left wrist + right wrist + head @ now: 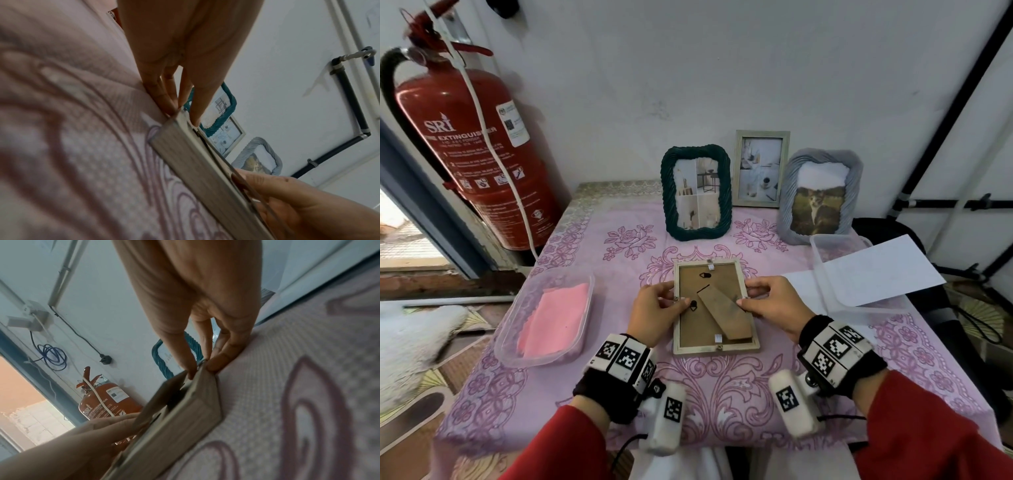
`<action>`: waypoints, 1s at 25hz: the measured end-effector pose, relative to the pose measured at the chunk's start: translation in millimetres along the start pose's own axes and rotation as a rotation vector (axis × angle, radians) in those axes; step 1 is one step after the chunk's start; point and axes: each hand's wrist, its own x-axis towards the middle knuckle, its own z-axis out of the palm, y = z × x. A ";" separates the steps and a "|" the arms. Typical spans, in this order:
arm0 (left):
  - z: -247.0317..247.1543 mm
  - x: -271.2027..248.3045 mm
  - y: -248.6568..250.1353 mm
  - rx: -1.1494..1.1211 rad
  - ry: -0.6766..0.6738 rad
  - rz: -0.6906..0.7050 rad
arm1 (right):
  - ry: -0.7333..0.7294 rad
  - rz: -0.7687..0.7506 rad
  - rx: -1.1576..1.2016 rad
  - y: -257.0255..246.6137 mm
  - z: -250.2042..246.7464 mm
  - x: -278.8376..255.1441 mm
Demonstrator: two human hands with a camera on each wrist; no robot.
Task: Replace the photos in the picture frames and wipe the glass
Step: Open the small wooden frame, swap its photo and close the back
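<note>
Small table under a pink floral tablecloth, pushed up against the wall. Face-down pale wooden frame flat in the middle. At the back, standing: dark green rope frame, slim pale frame, grey frame. Left: clear tub holding a pink cloth. Right: another clear tub with white paper across it.

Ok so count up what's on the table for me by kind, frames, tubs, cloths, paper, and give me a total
Picture frames: 4 (face-down frame, green frame, pale wooden frame, grey frame)
Clear plastic tubs: 2 (left tub, right tub)
Pink cloth: 1
White paper: 1
Total: 8
</note>
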 end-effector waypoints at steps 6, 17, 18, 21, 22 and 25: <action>-9.7 8.8 7.1 0.140 -0.045 -0.022 | -0.074 0.125 -0.035 -14.5 -4.3 6.6; -18.1 22.7 19.6 0.314 -0.126 0.008 | -0.089 0.070 -0.239 -25.2 -3.5 8.5; -18.1 22.8 19.2 0.303 -0.125 0.007 | -0.085 0.066 -0.242 -25.4 -3.2 8.3; -18.6 24.3 19.1 0.294 -0.118 0.008 | -0.078 0.068 -0.234 -25.4 -3.0 9.4; -18.8 24.8 19.4 0.291 -0.117 0.006 | -0.077 0.073 -0.229 -24.9 -3.2 9.9; -19.8 26.4 19.2 0.299 -0.130 0.001 | -0.069 0.087 -0.206 -23.8 -3.7 11.3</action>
